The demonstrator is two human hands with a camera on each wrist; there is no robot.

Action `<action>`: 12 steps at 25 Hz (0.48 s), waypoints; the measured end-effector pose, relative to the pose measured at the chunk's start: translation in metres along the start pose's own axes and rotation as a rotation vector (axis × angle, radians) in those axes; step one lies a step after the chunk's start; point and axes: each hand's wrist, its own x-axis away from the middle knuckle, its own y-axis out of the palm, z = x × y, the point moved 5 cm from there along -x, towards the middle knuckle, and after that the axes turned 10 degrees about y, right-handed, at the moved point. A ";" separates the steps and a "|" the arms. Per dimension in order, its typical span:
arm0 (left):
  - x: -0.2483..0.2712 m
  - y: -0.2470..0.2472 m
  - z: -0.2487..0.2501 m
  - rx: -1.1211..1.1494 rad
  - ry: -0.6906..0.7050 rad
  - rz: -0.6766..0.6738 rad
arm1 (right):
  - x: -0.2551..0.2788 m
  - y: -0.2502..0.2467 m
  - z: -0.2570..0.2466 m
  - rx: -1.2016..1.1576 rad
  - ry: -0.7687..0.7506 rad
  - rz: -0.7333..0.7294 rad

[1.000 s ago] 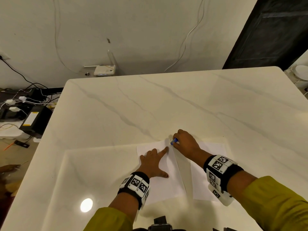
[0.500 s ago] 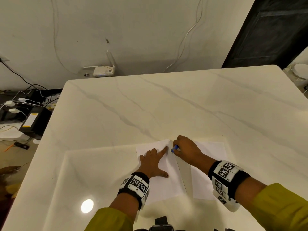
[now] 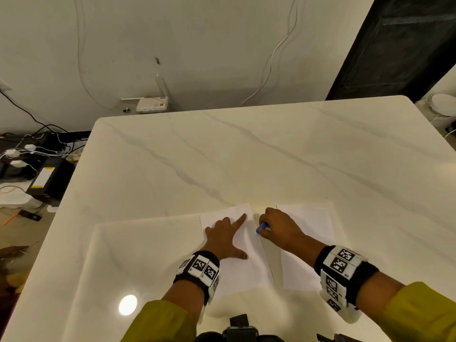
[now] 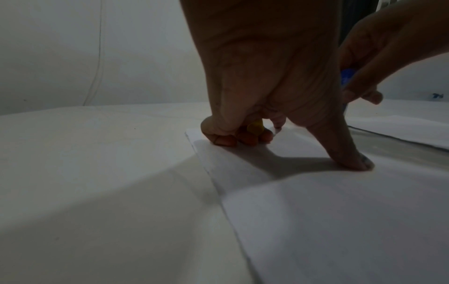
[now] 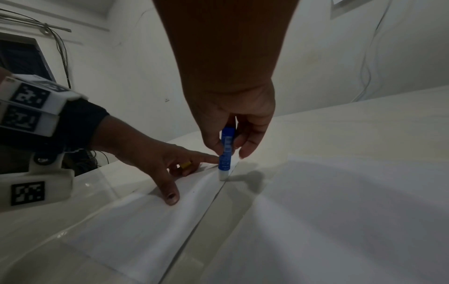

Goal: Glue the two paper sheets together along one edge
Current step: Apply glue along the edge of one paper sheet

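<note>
Two white paper sheets lie side by side near the table's front edge, the left sheet (image 3: 246, 270) and the right sheet (image 3: 312, 224), with a narrow gap between them. My left hand (image 3: 227, 236) presses its index finger and thumb on the left sheet (image 4: 340, 211), while its other fingers curl round a small yellow cap (image 4: 255, 127) (image 5: 185, 165). My right hand (image 3: 274, 225) grips a blue glue stick (image 3: 261, 227) (image 5: 226, 153) upright, its white tip touching the left sheet's right edge just right of the left index finger.
The sheets rest on a white marble table (image 3: 246, 156) with wide bare surface behind them. A router (image 3: 151, 104) and cables sit by the wall beyond the far edge, and black boxes with chargers (image 3: 47, 178) lie on the floor to the left.
My right hand has drawn the glue stick toward me along the left sheet's right edge, away from the far corner. The left hand has stayed pressed on the sheet.
</note>
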 end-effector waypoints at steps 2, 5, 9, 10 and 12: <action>0.000 0.000 -0.001 -0.003 -0.001 -0.002 | 0.002 -0.001 -0.001 -0.018 0.006 0.009; 0.002 0.000 0.001 -0.028 0.006 0.004 | 0.000 -0.005 -0.005 -0.047 0.011 0.037; 0.008 0.002 0.004 -0.072 0.012 0.013 | 0.015 0.000 -0.002 -0.019 0.002 0.011; 0.009 0.002 0.005 -0.084 0.014 0.016 | 0.021 0.004 0.000 -0.012 0.001 -0.006; 0.011 0.003 0.007 -0.106 0.015 0.024 | 0.033 0.012 0.004 -0.012 -0.001 -0.033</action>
